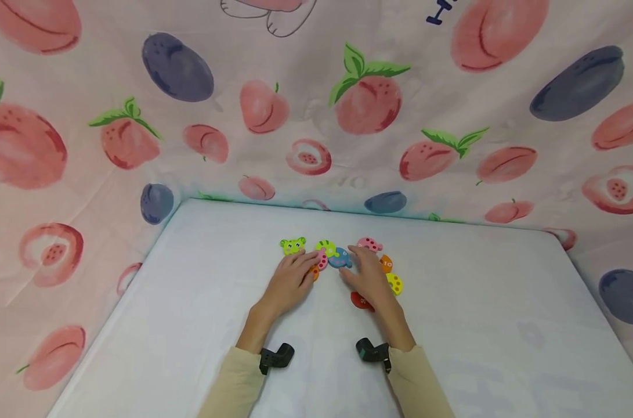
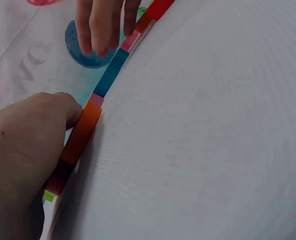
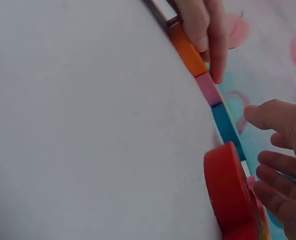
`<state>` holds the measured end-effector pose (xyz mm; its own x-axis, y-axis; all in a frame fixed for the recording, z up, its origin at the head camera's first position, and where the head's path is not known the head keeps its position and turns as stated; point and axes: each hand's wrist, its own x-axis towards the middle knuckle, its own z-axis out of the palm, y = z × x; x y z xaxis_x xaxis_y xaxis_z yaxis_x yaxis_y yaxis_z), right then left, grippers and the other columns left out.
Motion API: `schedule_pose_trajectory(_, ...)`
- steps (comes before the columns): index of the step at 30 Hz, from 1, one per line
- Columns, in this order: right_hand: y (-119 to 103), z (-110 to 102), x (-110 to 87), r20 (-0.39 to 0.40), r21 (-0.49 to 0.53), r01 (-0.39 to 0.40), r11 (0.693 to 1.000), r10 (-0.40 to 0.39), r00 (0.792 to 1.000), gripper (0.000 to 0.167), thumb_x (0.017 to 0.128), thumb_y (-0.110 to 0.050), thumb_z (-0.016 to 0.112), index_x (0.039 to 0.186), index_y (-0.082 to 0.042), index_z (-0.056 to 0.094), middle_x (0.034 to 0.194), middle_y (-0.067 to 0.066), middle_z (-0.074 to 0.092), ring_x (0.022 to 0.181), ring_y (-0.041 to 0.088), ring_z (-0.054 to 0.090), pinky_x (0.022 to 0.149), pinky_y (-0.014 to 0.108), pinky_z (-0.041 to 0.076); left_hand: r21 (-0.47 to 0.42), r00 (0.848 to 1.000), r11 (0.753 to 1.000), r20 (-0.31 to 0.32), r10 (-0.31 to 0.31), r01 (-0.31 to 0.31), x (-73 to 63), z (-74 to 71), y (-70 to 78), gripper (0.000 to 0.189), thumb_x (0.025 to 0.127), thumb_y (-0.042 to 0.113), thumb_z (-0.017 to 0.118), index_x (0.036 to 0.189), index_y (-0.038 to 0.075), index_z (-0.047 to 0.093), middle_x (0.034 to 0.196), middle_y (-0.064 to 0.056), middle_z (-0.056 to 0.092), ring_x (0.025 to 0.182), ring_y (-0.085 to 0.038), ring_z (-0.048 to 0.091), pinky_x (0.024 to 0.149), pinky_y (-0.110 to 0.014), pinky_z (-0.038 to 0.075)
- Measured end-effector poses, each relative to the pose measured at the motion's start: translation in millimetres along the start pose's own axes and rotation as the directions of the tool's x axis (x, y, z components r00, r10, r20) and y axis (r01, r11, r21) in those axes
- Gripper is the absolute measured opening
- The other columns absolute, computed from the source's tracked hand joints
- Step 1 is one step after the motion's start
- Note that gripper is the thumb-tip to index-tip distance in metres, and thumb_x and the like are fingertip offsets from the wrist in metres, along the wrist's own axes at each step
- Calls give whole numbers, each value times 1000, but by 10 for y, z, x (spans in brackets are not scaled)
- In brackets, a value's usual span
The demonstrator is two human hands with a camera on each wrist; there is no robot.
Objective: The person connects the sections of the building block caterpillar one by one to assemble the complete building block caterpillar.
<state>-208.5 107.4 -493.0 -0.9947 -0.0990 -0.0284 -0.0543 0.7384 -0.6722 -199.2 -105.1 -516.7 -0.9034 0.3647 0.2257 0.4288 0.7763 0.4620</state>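
Note:
My left hand (image 1: 290, 283) rests over the left end of a winding row of flat, coloured pieces. Its fingers, fairly straight, touch near an orange piece (image 3: 187, 50) and a pink piece (image 3: 208, 89). A dark red piece (image 2: 60, 178) lies under that hand, largely hidden from the head view. Just beyond the fingers is a green animal-face piece (image 1: 293, 245). Further along the row come a striped green piece (image 1: 325, 248) and a blue dotted piece (image 1: 340, 258). Beside the blue one, my right hand (image 1: 371, 276) is spread, with nothing in its fingers.
Around the right hand lie a pink spotted piece (image 1: 369, 243), an orange piece marked 10 (image 1: 386, 264), a yellow dotted piece (image 1: 395, 284) and a red piece (image 1: 361, 301). The white table (image 1: 504, 325) meets a fruit-print cloth (image 1: 306, 69) at its back and sides.

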Motion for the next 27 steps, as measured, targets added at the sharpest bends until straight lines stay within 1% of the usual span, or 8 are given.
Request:
schedule_pose_trajectory(4,64,-104,-176,-50,62,-1,998,4,999,59,87,-27,71,141,-14,49,145,10,49,137,30,42,107,51,44,2,1000,1000,13,-19,18,-3,-10,9,40,100,25,49,139,19,54,149,7,48,144,-21,35,121,-43,25)
schedule_pose_trajectory(9,194,-165,-333,-163,118,19,993,0,987,52,88,-22,70,136,-13,53,137,12,54,130,31,48,106,53,44,18,999,1000,25,-25,25,-3,-36,33,40,100,25,49,140,18,53,149,6,47,144,-22,35,121,-43,24)
schedule_pose_trajectory(12,286,-152,-380,-235,179,-4,984,47,971,47,90,-21,67,135,-14,54,135,10,55,129,29,48,108,51,43,53,999,998,21,-29,28,-1,-33,70,40,100,23,49,140,17,54,149,4,48,144,-23,35,121,-43,25)
schedule_pose_trajectory(16,407,-110,-381,-307,287,-51,956,142,941,41,93,-20,61,133,-15,54,135,6,57,128,25,50,108,47,44,77,1000,997,7,-18,18,11,6,161,40,99,17,50,138,13,55,147,-3,49,142,-27,38,120,-42,28)
schedule_pose_trajectory(19,480,-100,-360,-330,381,-72,922,208,921,37,95,-19,58,132,-15,55,134,4,58,127,24,52,108,44,44,81,1000,997,-7,-2,3,30,55,237,40,97,14,52,137,13,55,146,-6,49,140,-26,40,119,-42,29)
schedule_pose_trajectory(22,535,-107,-344,-334,446,-79,891,247,909,35,97,-19,56,132,-14,55,134,6,58,127,24,54,110,42,43,97,1000,995,-4,2,-2,53,112,309,42,97,16,54,139,16,53,150,-6,45,142,-24,37,120,-44,28)
schedule_pose_trajectory(24,558,-115,-340,-334,466,-87,881,266,904,35,97,-19,54,132,-13,55,135,7,58,127,25,55,110,42,42,111,1000,994,14,-1,-1,68,153,353,45,97,21,55,142,20,50,153,-6,42,144,-24,34,121,-48,25)
schedule_pose_trajectory(27,576,-125,-347,-330,469,-106,877,285,900,35,98,-21,52,132,-14,54,135,7,57,127,25,54,111,42,42,128,999,992,39,-8,3,88,214,412,49,98,30,54,145,24,45,155,-6,39,146,-26,30,121,-54,21)
